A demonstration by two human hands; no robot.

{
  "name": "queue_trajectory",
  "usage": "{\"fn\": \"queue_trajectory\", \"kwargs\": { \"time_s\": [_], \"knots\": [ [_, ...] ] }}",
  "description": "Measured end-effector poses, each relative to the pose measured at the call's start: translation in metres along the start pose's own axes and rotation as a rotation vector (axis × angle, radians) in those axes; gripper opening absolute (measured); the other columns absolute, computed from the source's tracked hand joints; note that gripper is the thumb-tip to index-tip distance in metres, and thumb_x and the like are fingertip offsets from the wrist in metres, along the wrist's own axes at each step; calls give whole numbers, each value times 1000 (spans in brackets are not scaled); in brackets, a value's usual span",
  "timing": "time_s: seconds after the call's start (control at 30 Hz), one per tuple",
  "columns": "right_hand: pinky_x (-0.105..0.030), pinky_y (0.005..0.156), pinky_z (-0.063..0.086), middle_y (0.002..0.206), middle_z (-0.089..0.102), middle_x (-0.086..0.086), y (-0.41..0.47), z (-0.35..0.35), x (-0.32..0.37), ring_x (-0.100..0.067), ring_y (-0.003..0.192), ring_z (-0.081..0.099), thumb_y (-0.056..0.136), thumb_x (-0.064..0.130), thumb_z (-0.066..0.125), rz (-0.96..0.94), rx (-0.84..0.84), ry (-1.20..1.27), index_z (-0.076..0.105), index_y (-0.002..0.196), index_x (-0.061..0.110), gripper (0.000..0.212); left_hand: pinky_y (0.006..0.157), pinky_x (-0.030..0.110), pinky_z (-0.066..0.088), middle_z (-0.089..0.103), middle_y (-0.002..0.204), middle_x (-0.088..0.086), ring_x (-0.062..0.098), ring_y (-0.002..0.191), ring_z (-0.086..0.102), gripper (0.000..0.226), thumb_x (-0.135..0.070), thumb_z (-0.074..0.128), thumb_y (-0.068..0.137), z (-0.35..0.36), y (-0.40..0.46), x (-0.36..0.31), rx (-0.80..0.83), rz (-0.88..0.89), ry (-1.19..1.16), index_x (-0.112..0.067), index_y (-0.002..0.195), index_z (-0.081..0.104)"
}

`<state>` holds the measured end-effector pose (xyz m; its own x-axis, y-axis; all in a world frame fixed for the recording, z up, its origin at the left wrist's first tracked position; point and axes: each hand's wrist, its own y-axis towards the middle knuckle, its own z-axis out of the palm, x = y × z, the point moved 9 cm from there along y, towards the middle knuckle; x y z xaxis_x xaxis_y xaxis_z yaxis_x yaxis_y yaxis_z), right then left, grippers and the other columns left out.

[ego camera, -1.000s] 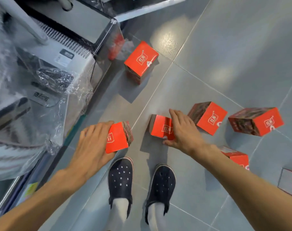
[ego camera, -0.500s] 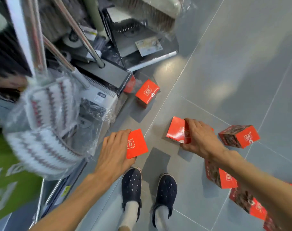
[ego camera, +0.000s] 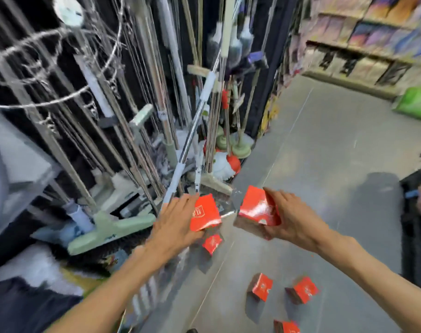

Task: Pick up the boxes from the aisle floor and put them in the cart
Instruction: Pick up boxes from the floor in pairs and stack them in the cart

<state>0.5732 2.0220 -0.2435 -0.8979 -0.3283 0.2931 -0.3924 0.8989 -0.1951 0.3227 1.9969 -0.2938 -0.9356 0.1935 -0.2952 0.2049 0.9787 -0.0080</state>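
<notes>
Left hand (ego camera: 174, 227) fingers grip one red box (ego camera: 204, 212), right hand (ego camera: 291, 219) clutches another box (ego camera: 258, 209); four boxes on the floor (ego camera: 324, 164) toward six o'clock.

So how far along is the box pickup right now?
No cart shows, so nothing counts as delivered. The left hand grips one red cardboard box and the right hand another, both lifted. At least four red boxes remain on the grey floor.

Glossy cardboard boxes (ego camera: 258, 209) (smooth floor (ego camera: 324, 164))
</notes>
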Motion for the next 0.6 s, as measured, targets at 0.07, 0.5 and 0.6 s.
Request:
{"fn": "queue_trajectory", "kwargs": {
  "time_s": [0.07, 0.5, 0.6],
  "knots": [
    [-33, 90, 41, 129, 55, -6, -9, -58, 25, -28, 116, 52, 69, 55, 73, -20, -26, 17, 35, 145, 19, 93, 90, 44, 41, 49, 130, 1, 28, 115, 51, 94, -63, 68, 68, -65, -3, -15, -36, 28, 20, -20, 145, 36],
    [-29, 90, 49, 129, 44, 13, -42, -225, 201, -8, 109, 47, 69, 77, 64, -552, -62, 16, 21, 148, 35, 100, 104, 40, 38, 46, 138, -8, 14, 122, 45, 105, -81, 58, 67, -287, -172, -38, -320, -355, 36, -26, 152, 28],
    [-31, 92, 48, 133, 45, 9, -61, -215, 270, -11, 109, 48, 68, 75, 66, -732, 10, 9, 23, 148, 33, 101, 104, 42, 40, 50, 137, -2, 20, 125, 48, 107, -82, 55, 62, -302, -256, -34, -422, -543, 46, -23, 149, 37]
  ]
}}
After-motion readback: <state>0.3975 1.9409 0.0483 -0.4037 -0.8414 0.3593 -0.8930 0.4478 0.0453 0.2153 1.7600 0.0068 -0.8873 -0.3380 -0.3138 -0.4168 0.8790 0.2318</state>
